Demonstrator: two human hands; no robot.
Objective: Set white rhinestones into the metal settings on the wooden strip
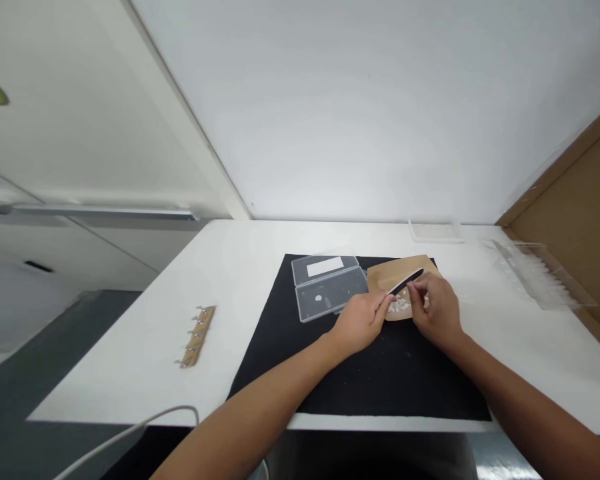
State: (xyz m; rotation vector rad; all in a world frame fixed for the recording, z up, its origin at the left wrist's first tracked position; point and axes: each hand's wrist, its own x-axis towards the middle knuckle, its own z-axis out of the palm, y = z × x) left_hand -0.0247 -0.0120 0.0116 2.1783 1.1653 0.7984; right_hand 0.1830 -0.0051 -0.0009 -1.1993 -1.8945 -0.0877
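Black nail file held slantwise over brown paper sheet, above small white pieces heaped there. Left hand pinching the file's lower end, fingers together; right hand fingertips closed on something tiny against the file, too small to tell. Filing apparently underway; pile unfinished. Beneath, black mat; beside, open clear case; farther left, wooden hook strip.

Open case on mat, pouch right of it, hook rack far left
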